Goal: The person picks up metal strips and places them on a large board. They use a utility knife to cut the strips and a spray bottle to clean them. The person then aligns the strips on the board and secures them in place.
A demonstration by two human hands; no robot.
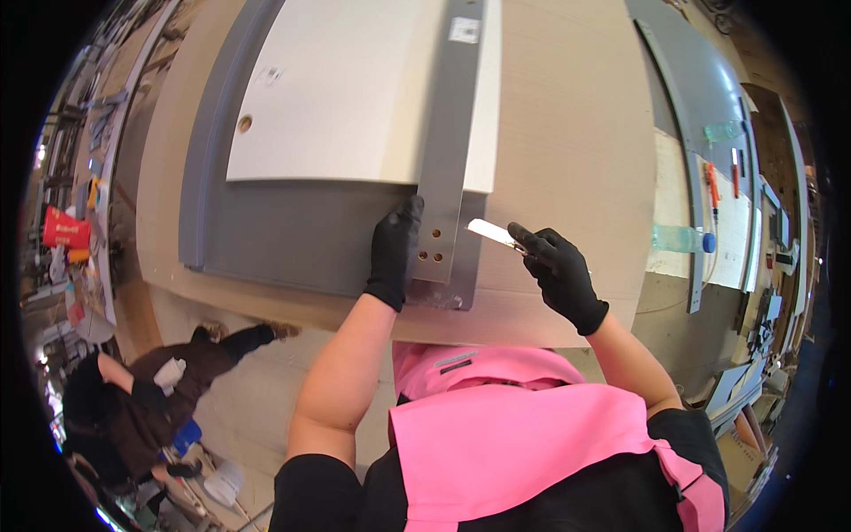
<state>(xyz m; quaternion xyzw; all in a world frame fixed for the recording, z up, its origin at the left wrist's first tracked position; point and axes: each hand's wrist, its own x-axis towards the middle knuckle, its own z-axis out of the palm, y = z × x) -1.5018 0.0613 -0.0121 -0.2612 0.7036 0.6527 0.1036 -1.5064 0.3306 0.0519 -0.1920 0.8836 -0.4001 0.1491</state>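
The near end of the gray strip (449, 142) lay by the table's (576, 133) near edge, its holes (436, 233) already made. The left hand (395, 244) curled against it; I couldn't tell if it gripped. The right hand (557, 273) pinched a shiny blade (493, 233), not clearly touching yet.

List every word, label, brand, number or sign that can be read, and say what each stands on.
No text is clear enough to quote.
Label on the narrow grey strip: too small.
Sticker on the white panel: too small and blurred.
Pale marks on the red package: blurred.
Patch on the pink apron: unreadable.
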